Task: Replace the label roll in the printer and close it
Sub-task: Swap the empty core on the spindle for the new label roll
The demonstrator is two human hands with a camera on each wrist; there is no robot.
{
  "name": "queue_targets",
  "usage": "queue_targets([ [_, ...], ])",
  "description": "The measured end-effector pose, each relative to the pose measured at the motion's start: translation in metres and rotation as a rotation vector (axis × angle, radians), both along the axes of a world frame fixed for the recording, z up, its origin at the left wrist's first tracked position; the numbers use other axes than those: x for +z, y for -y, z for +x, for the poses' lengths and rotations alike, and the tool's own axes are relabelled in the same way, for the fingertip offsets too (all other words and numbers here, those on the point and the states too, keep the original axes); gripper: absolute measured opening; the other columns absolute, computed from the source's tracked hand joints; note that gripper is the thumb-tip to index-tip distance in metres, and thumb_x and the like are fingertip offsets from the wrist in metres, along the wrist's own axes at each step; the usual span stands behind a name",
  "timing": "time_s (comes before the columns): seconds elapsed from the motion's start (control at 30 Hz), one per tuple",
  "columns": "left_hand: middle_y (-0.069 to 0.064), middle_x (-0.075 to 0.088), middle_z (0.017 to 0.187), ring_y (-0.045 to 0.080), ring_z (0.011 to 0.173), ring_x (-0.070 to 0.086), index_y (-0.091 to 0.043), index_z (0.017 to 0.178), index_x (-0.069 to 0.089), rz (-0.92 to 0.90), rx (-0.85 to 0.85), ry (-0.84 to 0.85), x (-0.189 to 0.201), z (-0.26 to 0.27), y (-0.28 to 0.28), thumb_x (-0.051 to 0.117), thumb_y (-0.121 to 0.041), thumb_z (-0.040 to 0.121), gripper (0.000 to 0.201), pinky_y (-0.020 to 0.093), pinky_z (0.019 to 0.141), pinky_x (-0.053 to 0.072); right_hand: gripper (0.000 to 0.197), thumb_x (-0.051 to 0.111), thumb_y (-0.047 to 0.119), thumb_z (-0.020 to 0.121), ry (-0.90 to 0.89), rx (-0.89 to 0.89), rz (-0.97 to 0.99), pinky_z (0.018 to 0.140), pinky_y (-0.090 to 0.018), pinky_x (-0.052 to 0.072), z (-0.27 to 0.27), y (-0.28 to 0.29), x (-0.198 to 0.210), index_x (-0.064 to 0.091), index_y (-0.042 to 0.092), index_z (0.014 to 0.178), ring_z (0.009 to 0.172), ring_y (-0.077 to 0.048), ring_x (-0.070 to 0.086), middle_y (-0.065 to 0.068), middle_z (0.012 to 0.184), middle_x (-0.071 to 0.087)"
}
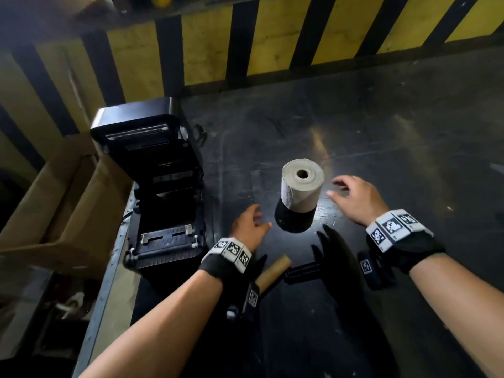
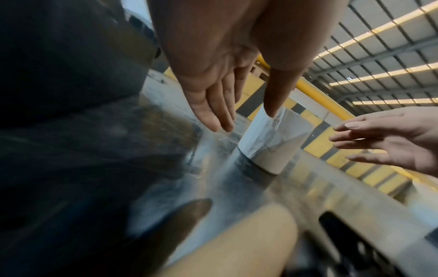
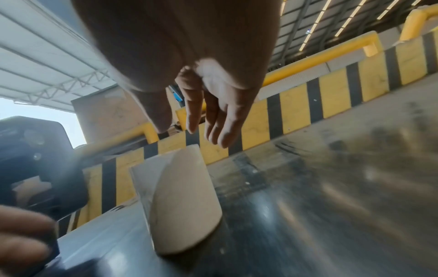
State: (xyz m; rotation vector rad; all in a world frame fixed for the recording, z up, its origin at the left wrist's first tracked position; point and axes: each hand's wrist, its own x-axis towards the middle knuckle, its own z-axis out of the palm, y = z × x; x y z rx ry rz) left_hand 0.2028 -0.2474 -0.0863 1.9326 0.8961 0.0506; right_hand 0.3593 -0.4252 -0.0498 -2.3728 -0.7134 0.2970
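Nearest, an empty core (image 1: 272, 271) lies on the bench (image 1: 381, 126). Left hand (image 1: 249, 226) and right hand (image 1: 354, 199), both released, flank the upright roll (image 1: 301, 188). Printer (image 1: 161, 184) stands open at 9 o'clock.

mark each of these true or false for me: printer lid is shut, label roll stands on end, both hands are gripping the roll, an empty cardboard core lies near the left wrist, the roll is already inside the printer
1. The printer lid is shut. False: it stands open.
2. The label roll stands on end on the table. True.
3. Both hands grip the roll. False: the left hand and right hand flank it, fingers open, not touching.
4. An empty cardboard core lies near the left wrist. True.
5. The roll is inside the printer. False: it stands beside it.
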Motion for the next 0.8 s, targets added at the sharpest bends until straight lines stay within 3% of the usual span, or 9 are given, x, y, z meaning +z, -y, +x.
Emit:
queue_targets([
  [0.1, 0.019, 0.053, 0.136, 0.034, 0.121, 0.054, -0.007, 0.139, 0.038, -0.187, 0.100, 0.047, -0.007, 0.041, -0.010, 0.064, -0.001, 0.082, 0.062, 0.048, 0.104, 0.043, 0.051, 0.061, 0.038, 0.082, 0.013, 0.097, -0.076, 0.101, -0.033, 0.036, 0.017, -0.032, 0.002, 0.051, 0.012, 0.124, 0.120, -0.025, 0.050, -0.009, 0.130, 0.054],
  [0.27, 0.019, 0.048, 0.140, 0.033, 0.128, 0.049, -0.006, 0.139, 0.039, -0.337, 0.129, 0.100, -0.018, 0.076, -0.010, 0.053, 0.010, 0.083, 0.059, 0.049, 0.107, 0.039, 0.074, 0.066, 0.057, 0.069, -0.012, 0.173, -0.124, 0.106, -0.037, 0.034, 0.025, -0.071, -0.009, 0.043, 0.018, 0.127, 0.129, -0.027, 0.040, -0.007, 0.138, 0.039],
  [0.3, 0.018, 0.051, 0.137, 0.032, 0.123, 0.054, -0.005, 0.138, 0.041, -0.345, 0.112, 0.118, -0.021, 0.077, -0.008, 0.052, 0.011, 0.083, 0.058, 0.047, 0.103, 0.042, 0.076, 0.066, 0.059, 0.067, -0.008, 0.177, -0.151, 0.107, -0.039, 0.033, 0.023, -0.075, -0.011, 0.042, 0.019, 0.128, 0.132, -0.029, 0.035, -0.008, 0.144, 0.033],
  [0.37, 0.009, 0.059, 0.118, 0.016, 0.096, 0.063, -0.002, 0.132, 0.046, -0.359, 0.056, 0.169, -0.022, 0.078, -0.005, 0.049, 0.015, 0.083, 0.052, 0.031, 0.085, 0.050, 0.078, 0.067, 0.059, 0.068, 0.029, 0.184, -0.190, 0.107, -0.041, 0.032, 0.020, -0.079, -0.013, 0.040, 0.022, 0.131, 0.136, -0.032, 0.027, -0.009, 0.150, 0.025],
  [0.43, -0.003, 0.060, 0.103, -0.001, 0.081, 0.058, -0.003, 0.131, 0.048, -0.365, 0.033, 0.202, -0.025, 0.078, -0.003, 0.047, 0.018, 0.082, 0.053, 0.021, 0.077, 0.048, 0.075, 0.067, 0.057, 0.069, 0.073, 0.170, -0.186, 0.107, -0.041, 0.032, 0.018, -0.080, -0.016, 0.041, 0.023, 0.132, 0.136, -0.033, 0.025, -0.009, 0.151, 0.024],
  [0.5, -0.008, 0.057, 0.102, -0.011, 0.074, 0.059, -0.004, 0.132, 0.047, -0.371, 0.035, 0.218, -0.026, 0.078, -0.001, 0.046, 0.020, 0.082, 0.056, 0.016, 0.077, 0.048, 0.071, 0.066, 0.055, 0.071, 0.098, 0.170, -0.163, 0.107, -0.039, 0.032, 0.017, -0.081, -0.017, 0.045, 0.024, 0.131, 0.133, -0.034, 0.028, -0.010, 0.149, 0.028],
  [0.6, -0.002, 0.054, 0.112, -0.024, 0.066, 0.057, -0.002, 0.134, 0.045, -0.338, -0.018, 0.246, -0.025, 0.074, 0.001, 0.045, 0.022, 0.080, 0.059, 0.003, 0.072, 0.046, 0.063, 0.067, 0.051, 0.072, 0.090, 0.187, -0.140, 0.108, -0.038, 0.031, 0.016, -0.078, -0.016, 0.053, 0.024, 0.127, 0.129, -0.036, 0.034, -0.014, 0.145, 0.035],
  [0.7, 0.000, 0.057, 0.114, -0.015, 0.075, 0.060, -0.007, 0.134, 0.048, -0.297, -0.061, 0.254, -0.016, 0.071, 0.002, 0.049, 0.015, 0.083, 0.055, 0.000, 0.070, 0.043, 0.050, 0.072, 0.041, 0.072, 0.036, 0.110, 0.023, 0.105, -0.030, 0.032, 0.014, -0.069, -0.010, 0.063, 0.021, 0.117, 0.125, -0.031, 0.045, -0.015, 0.136, 0.048],
  [0.8, 0.004, 0.062, 0.118, 0.014, 0.103, 0.059, -0.015, 0.132, 0.052, -0.302, -0.031, 0.261, -0.007, 0.064, 0.003, 0.060, -0.006, 0.086, 0.048, 0.015, 0.089, 0.046, 0.038, 0.074, 0.035, 0.072, -0.082, -0.082, 0.222, 0.089, -0.011, 0.034, 0.011, -0.054, -0.002, 0.069, 0.021, 0.107, 0.110, -0.015, 0.057, -0.003, 0.118, 0.064],
])
